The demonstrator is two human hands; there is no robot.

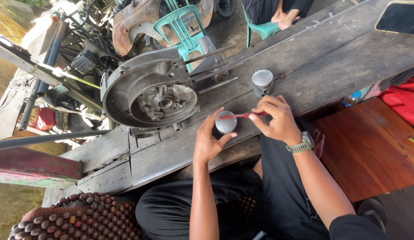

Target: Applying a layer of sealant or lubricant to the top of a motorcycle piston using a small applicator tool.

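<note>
My left hand point(210, 141) grips a small silver metal piston point(225, 122) that rests on the grey wooden bench point(313, 62). A thin red toothbrush point(238, 116) is pinched in my right hand point(274, 119), which wears a wristwatch; the brush's bristle end lies across the top of that piston. Farther back on the bench a second silver piston point(262, 82) stands alone. To the left lies a round grey engine casing point(149, 91) with long studs pointing right.
A dark phone point(399, 18) lies at the bench's far right corner. A brown wooden table point(371, 146) stands at my right. A teal plastic chair point(182, 26) and another person's feet point(285, 18) are beyond the bench. A beaded seat cover point(82, 215) lies lower left.
</note>
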